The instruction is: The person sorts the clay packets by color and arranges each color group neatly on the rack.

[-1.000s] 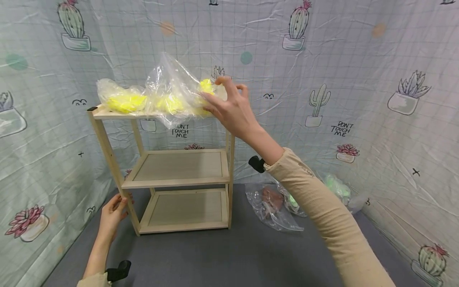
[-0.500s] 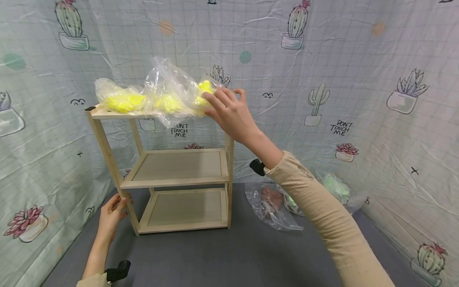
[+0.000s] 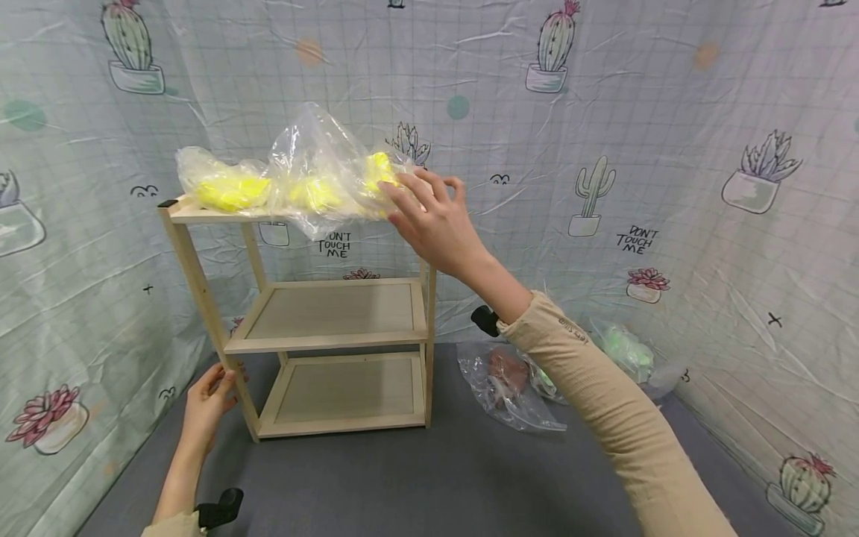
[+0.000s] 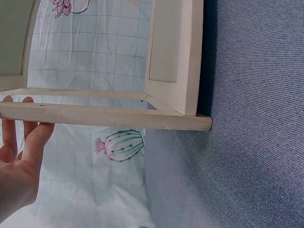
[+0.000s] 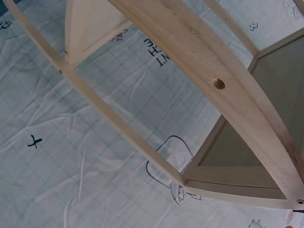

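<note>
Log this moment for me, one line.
left hand: holds left front rack post | right hand: at rightmost bagged yellow item, grip unclear | top shelf: two more bagged yellow items

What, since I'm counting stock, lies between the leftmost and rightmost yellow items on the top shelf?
In the head view, a third yellow item in clear plastic lies between them.

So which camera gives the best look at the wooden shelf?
The head view: it takes in the wooden shelf at all three levels. The left wrist view shows only a lower part; the right wrist view, some posts and panels.
</note>
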Action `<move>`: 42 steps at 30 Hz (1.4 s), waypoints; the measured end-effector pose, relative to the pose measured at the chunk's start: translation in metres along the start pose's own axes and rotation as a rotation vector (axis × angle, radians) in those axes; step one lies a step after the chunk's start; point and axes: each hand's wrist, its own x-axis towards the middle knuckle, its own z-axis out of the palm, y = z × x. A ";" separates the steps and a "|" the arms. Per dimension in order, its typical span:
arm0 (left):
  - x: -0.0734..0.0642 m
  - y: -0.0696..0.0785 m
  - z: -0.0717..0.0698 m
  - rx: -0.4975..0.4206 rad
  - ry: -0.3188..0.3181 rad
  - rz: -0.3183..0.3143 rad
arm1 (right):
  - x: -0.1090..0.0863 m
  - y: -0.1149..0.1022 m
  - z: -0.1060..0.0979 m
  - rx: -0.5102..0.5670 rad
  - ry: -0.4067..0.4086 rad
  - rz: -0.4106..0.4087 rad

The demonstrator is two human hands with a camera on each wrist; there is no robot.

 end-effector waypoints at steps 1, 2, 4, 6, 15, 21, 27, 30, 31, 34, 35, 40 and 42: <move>0.004 -0.009 -0.003 0.030 0.006 -0.012 | 0.000 0.000 0.000 0.001 -0.012 0.003; 0.008 -0.020 -0.006 0.049 0.017 -0.004 | 0.000 0.000 0.000 0.005 -0.023 0.007; 0.015 -0.035 -0.009 0.107 0.046 -0.007 | -0.001 0.000 -0.001 0.011 -0.044 0.015; 0.019 -0.047 -0.010 0.151 0.081 -0.007 | -0.001 0.000 -0.001 0.016 -0.068 0.025; 0.007 -0.011 0.001 0.150 0.072 -0.027 | -0.001 0.001 -0.005 0.030 -0.201 0.077; 0.021 -0.043 -0.010 0.144 0.079 -0.012 | -0.005 0.000 -0.012 0.053 -0.245 0.094; 0.017 -0.039 -0.012 -0.014 0.020 0.020 | -0.015 0.002 -0.020 0.053 -0.233 0.077; 0.019 -0.045 -0.012 0.064 0.059 0.007 | -0.023 0.004 -0.026 0.062 -0.219 0.074; 0.019 -0.045 -0.012 0.103 0.074 -0.002 | -0.026 0.005 -0.028 0.065 -0.212 0.074; 0.022 -0.053 -0.012 0.160 0.108 -0.006 | -0.035 0.009 -0.033 0.077 -0.179 0.071; 0.022 -0.054 -0.012 0.175 0.108 -0.002 | -0.038 0.010 -0.034 0.081 -0.166 0.068; 0.022 -0.052 -0.012 0.144 0.108 -0.017 | -0.056 0.013 -0.042 0.107 -0.135 0.050; 0.020 -0.046 -0.012 0.093 0.074 -0.011 | -0.064 0.014 -0.045 0.115 -0.129 0.045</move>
